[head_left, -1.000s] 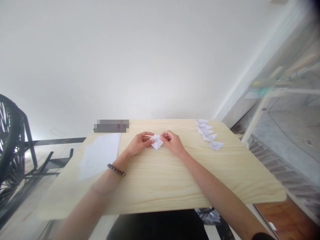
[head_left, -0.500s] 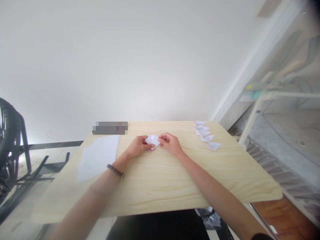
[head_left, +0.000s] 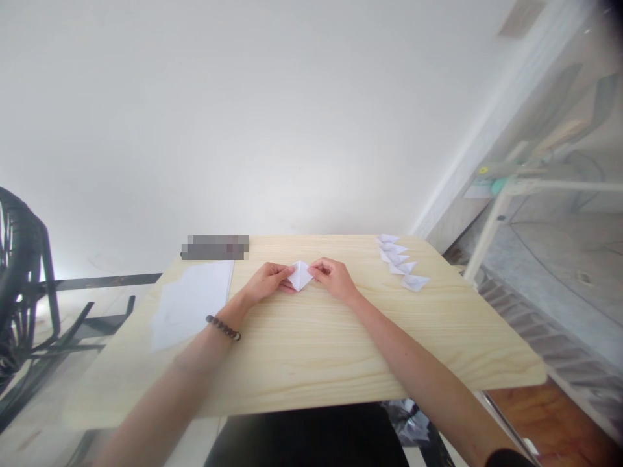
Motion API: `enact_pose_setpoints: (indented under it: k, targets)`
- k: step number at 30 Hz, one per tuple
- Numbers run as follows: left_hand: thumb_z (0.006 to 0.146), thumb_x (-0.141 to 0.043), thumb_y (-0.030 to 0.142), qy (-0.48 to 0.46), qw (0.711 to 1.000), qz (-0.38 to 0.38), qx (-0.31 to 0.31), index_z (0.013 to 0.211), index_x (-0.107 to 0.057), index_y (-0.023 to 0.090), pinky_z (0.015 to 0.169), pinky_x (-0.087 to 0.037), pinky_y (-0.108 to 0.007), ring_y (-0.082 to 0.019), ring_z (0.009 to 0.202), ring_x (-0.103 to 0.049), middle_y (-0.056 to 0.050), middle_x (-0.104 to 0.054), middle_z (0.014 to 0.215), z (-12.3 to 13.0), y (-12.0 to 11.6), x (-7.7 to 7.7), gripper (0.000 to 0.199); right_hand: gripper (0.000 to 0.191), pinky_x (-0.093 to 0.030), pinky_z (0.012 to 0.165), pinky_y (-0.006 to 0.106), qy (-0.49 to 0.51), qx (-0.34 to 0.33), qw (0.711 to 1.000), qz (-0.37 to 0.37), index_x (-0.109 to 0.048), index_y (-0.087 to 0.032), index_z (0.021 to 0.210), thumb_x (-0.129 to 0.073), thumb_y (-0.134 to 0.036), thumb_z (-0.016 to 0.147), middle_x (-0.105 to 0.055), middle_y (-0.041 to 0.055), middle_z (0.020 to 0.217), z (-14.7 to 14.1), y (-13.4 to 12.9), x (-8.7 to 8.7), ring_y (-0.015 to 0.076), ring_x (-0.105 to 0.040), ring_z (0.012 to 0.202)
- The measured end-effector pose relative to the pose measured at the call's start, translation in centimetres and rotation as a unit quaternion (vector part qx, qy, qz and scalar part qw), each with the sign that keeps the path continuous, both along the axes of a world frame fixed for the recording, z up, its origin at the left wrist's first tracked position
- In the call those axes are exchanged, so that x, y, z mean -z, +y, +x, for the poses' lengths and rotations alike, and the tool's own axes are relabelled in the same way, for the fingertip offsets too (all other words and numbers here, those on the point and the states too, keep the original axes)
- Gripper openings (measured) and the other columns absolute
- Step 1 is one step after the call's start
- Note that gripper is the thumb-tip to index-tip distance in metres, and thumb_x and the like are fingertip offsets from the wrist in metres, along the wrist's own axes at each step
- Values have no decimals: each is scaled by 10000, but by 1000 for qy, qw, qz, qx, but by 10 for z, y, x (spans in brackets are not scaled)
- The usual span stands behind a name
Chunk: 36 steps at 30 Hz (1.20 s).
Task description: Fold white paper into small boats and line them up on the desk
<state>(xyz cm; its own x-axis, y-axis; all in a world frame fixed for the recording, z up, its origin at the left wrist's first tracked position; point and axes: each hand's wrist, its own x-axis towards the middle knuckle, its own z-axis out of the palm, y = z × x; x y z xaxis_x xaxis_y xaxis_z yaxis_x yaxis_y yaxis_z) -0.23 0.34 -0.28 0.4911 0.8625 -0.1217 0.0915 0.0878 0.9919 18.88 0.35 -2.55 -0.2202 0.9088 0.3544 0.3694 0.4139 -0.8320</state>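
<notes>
A small white folded paper (head_left: 300, 277), diamond-shaped with a crease down its middle, is held over the middle of the table. My left hand (head_left: 269, 280) pinches its left corner, with the thumb on top and fingers underneath. At the right corner, the thumb and fingertips of my right hand (head_left: 333, 277) close on the paper. Several white folded paper boats (head_left: 415, 282) stand in a slanting row at the table's right. Flat white paper sheets (head_left: 195, 298) lie to the left, beyond my left forearm.
The light wooden table (head_left: 311, 363) stands against a white wall. A blurred-out dark object (head_left: 214, 248) lies at its back left corner. A black woven chair (head_left: 24, 272) is on the left, and a white metal frame (head_left: 491, 233) rises on the right.
My left thumb has moved from the paper's lower face to its left corner, so more of the diamond shows. My right hand stays at the right corner.
</notes>
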Motion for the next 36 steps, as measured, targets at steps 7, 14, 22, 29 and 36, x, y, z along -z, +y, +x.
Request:
enact_pose_setpoints:
  k: [7,14,22,29,36]
  targets:
    - [707,-543,456,48,990,130,-28,842,-628,134,599,-423,-228,-142,679,-555,-34,-638,754,2,-3,1,359,245,-421,541,214,-21,-16,1000,-6,-631,-161,764,-525,-379,727,-635,18,676,-1,-5,-2,102,-548,571]
    - [713,-539,428,83,983,157,-49,800,-638,131,538,-365,-208,-123,618,-519,-28,-627,714,0,-1,4,325,225,-400,546,208,-46,-25,998,20,-637,-168,762,-519,-358,735,-646,12,694,-5,-10,-5,94,-536,570]
    - [722,-522,449,85,988,125,-34,832,-654,121,526,-357,-207,-121,597,-513,-32,-645,729,-1,-1,4,370,254,-382,533,198,-61,-15,998,28,-614,-157,738,-484,-374,756,-626,6,671,-4,-9,-5,85,-514,559]
    - [730,-512,452,87,987,131,-19,848,-653,107,536,-365,-210,-122,612,-515,-38,-645,740,-3,1,6,391,250,-371,541,192,-67,-29,997,24,-597,-147,729,-459,-351,773,-605,2,658,-5,-11,-5,79,-498,565]
    - [694,-553,462,58,992,105,-46,881,-627,117,569,-430,-237,-145,645,-566,-56,-650,761,3,-3,4,399,256,-375,542,190,-40,-18,999,12,-577,-142,739,-455,-365,769,-594,9,664,-5,-9,-4,81,-495,571]
